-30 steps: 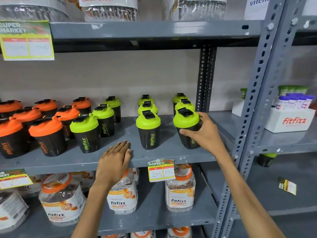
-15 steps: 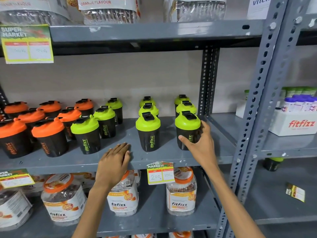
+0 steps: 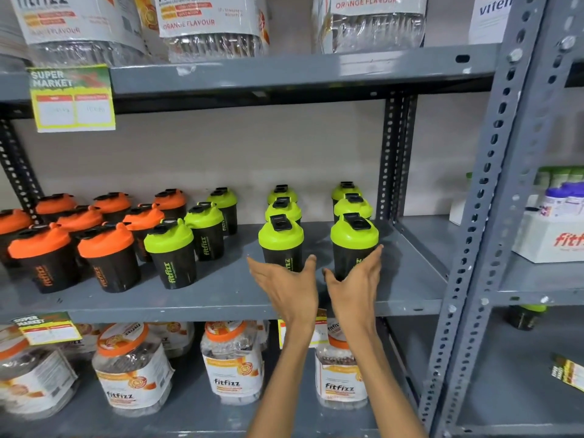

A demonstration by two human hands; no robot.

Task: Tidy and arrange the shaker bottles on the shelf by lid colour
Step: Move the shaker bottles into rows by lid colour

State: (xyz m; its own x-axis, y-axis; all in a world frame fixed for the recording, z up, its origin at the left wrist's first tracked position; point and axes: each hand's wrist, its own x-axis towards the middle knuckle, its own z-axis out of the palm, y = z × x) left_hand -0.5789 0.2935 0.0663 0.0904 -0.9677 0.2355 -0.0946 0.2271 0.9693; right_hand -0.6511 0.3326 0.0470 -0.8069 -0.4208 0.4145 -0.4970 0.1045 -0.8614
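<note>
Black shaker bottles stand on the grey middle shelf [image 3: 221, 292]. Several orange-lid bottles [image 3: 106, 245] are grouped at the left. Beside them runs a row of three green-lid bottles [image 3: 169, 237]. Two more green-lid rows stand further right. My left hand [image 3: 286, 284] is spread open in front of the front middle green-lid bottle [image 3: 280, 237], thumb by its right side. My right hand [image 3: 355, 279] cups the lower body of the front right green-lid bottle [image 3: 354, 237], fingers on its right side, thumb at its lower left.
A grey slotted upright [image 3: 474, 248] bounds the shelf on the right. Beyond it stands a white fitfizz box [image 3: 556, 238] of small bottles. Clear fitfizz jars [image 3: 132, 374] fill the shelf below. Price tags [image 3: 72, 99] hang on the shelf edges. Large bags sit on the shelf above.
My left hand has left the shelf edge and moved right and up to the front middle green-lid bottle. My right hand stays at the front right bottle, lower on its body.
</note>
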